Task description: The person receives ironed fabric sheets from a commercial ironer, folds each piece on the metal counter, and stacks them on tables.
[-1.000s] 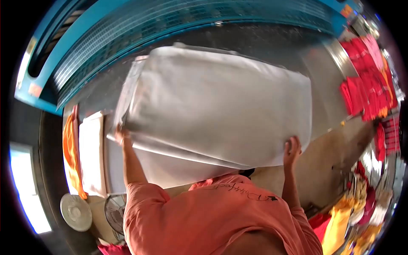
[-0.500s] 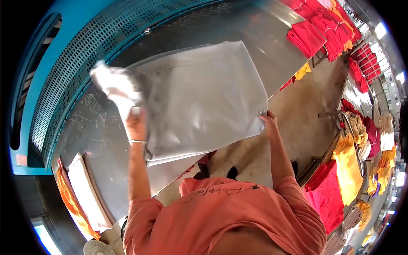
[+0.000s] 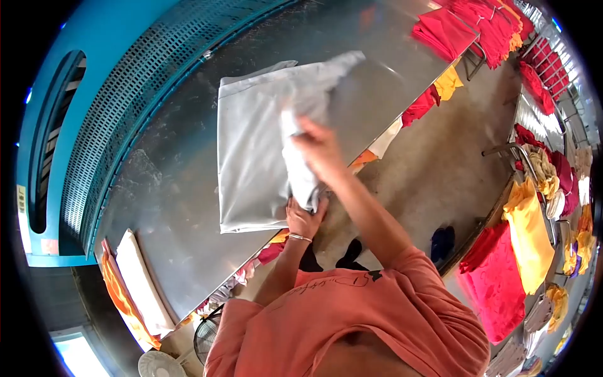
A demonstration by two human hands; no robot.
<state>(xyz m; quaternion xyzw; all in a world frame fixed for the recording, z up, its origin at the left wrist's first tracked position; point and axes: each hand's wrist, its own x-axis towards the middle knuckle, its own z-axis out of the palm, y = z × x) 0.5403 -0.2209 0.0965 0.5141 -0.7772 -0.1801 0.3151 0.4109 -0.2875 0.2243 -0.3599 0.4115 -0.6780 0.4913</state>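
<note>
A pale grey cloth [image 3: 251,151] lies folded in layers on the metal table. Its right part is turned back over toward the left, making a narrow flap [image 3: 295,160] that is partly blurred. My right hand [image 3: 320,151] is closed on the edge of this flap, its fingers smeared by motion. Close below, my left hand [image 3: 306,217], with a white band at the wrist, is closed on the near end of the fold at the table edge. Some of its fingers are hidden by the cloth. The cloth's far right corner [image 3: 352,60] sticks out beyond the flap.
The metal table [image 3: 163,207] borders a blue machine with a perforated panel [image 3: 119,107]. White folded cloth [image 3: 143,283] and orange cloth [image 3: 125,301] lie at the near left. Red bundles [image 3: 443,34] sit at the far right. A fan [image 3: 160,364] stands below.
My right hand has carried the cloth's right side leftward over the rest. My left hand has moved from the cloth's left side to the near edge, beside the fold.
</note>
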